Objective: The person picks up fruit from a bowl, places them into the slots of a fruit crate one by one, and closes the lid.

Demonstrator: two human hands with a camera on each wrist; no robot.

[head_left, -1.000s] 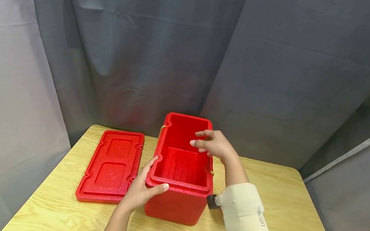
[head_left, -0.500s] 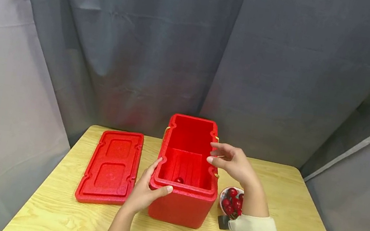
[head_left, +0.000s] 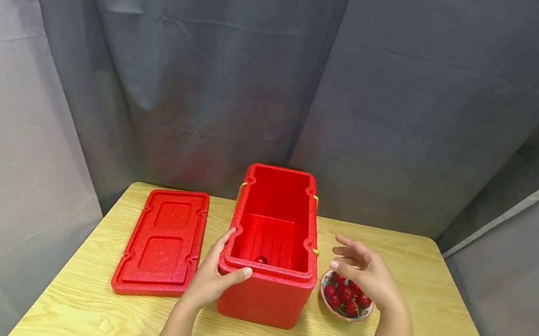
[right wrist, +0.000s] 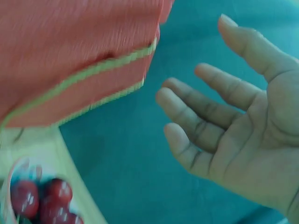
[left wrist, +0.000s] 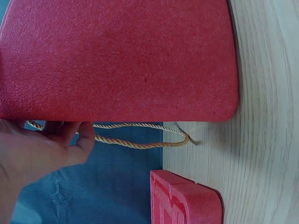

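Note:
A red foam box (head_left: pixel 265 299) stands lidless with its inside showing; one dark red cherry (head_left: pixel 262 259) lies at its near end, partly hidden by the front rim. My left hand (head_left: pixel 210 279) grips the near left corner, thumb on the front rim and fingers along the left side. In the left wrist view, bent fingers (left wrist: pixel 84 135) lie against that side by the rope handle (left wrist: pixel 135 143). My right hand (head_left: pixel 369 272), loosely spread and holding nothing, is over the back right of a patterned bowl (head_left: pixel 342 317) of cherries (head_left: pixel 335 300). The right wrist view shows its bare palm.
The red box lid (head_left: pixel 163 245) lies on the wooden table (head_left: pixel 84 303) left of the box. A rope handle (right wrist: pixel 93 70) hangs on the box's right side. Behind the table hangs a grey curtain (head_left: pixel 199 75).
My right hand has moved from over the box, rightward to the bowl, which has come into view. A cherry has appeared in the box. The box has shifted slightly right under my left hand.

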